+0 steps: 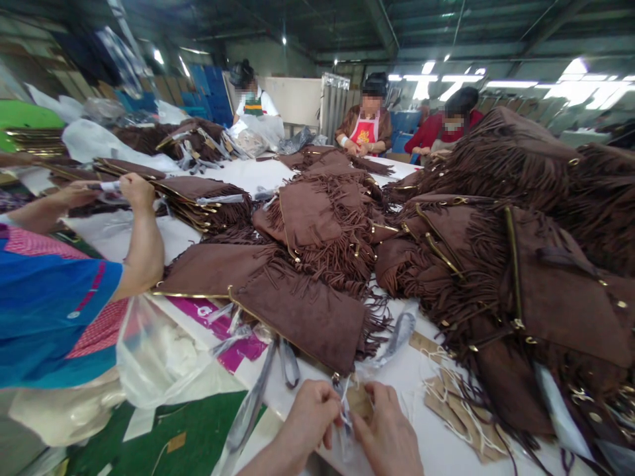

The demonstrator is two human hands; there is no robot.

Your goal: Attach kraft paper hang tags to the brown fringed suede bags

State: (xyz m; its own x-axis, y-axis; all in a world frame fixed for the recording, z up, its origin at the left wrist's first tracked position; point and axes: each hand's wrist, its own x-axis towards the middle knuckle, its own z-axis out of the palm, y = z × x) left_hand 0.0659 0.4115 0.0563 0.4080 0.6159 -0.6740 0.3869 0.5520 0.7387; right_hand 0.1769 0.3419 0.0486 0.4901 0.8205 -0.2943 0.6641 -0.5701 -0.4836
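Observation:
My left hand and my right hand meet at the near table edge, fingers pinched together on a thin white string and a small brown paper tag. The string runs to the corner of a brown suede fringed bag with a gold zipper, lying flat just beyond my hands. A loose stack of brown paper tags with strings lies to the right of my right hand.
Heaps of brown fringed bags cover the white table. A co-worker in a blue and pink shirt stands at the left, hands on a bag. A clear plastic bag lies at the near left. Three more people work at the far end.

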